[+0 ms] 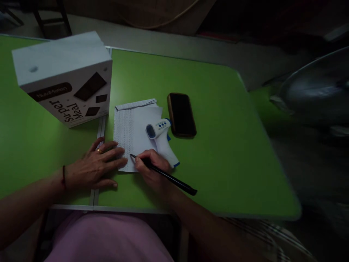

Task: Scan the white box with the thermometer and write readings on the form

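My right hand [154, 169] grips a long black pen [174, 179], its tip touching the lower part of a white notepad [144, 116]. Rows of small writing fill the left side of the page; the right side is mostly blank. My left hand [99, 163] lies flat with fingers spread, fingertips on the page's lower left edge, a gold ring on one finger. A white and blue infrared thermometer [163, 140] rests across the pad's right side, its handle close beside my right hand. Just past it lies a dark phone [181, 114] in a brown case.
A white NutriMotion box [65, 80] stands upright at the left on the green folding table [223, 145]. A metal seam [94, 196] crosses the tabletop. A large round fan-like object [319, 87] stands beyond the right edge, and a dark stool [53, 20] at the far left.
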{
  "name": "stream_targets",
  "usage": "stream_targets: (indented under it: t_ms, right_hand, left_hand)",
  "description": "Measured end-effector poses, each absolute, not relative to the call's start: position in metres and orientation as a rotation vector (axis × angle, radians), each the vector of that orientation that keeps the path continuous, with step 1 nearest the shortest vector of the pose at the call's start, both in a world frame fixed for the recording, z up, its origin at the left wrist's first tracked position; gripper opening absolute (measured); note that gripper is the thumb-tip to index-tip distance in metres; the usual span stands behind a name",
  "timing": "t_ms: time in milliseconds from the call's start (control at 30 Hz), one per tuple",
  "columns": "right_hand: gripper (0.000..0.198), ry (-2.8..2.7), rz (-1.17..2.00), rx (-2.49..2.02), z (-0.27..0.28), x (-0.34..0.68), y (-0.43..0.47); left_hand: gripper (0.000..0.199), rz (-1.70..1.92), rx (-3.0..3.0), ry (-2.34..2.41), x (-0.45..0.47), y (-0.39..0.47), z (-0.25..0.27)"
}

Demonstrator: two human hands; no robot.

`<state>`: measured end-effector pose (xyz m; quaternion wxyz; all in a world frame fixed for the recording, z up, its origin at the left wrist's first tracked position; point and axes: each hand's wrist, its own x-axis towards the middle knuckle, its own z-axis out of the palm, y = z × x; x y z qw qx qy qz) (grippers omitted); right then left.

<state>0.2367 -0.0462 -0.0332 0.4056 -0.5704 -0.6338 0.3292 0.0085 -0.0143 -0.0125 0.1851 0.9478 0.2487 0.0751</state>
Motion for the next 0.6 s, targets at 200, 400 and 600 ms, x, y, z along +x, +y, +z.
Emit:
stream_targets:
  t_ms: [200, 400, 600]
  right_hand:
    - [0.015, -1.616, 0.802, -1.428, -0.0351, 0.2369, -0.0461]
    - [0.013, -1.638, 0.820, -1.450, -0.0325, 0.2371, -0.0446]
    - [0.014, -1.613, 0.823, -1.448, -0.0336, 0.2369, -0.0454]
  left_hand:
    - [0.059, 0.236, 2.676, 0.691, 0.0084, -0.0141, -0.0127]
    - [0.057, 0.216, 2.682, 0.712, 0.0093, -0.0146, -0.0118]
    - [0.059, 0.213, 2.681, 0.709, 0.0084, -0.0142, -0.0117]
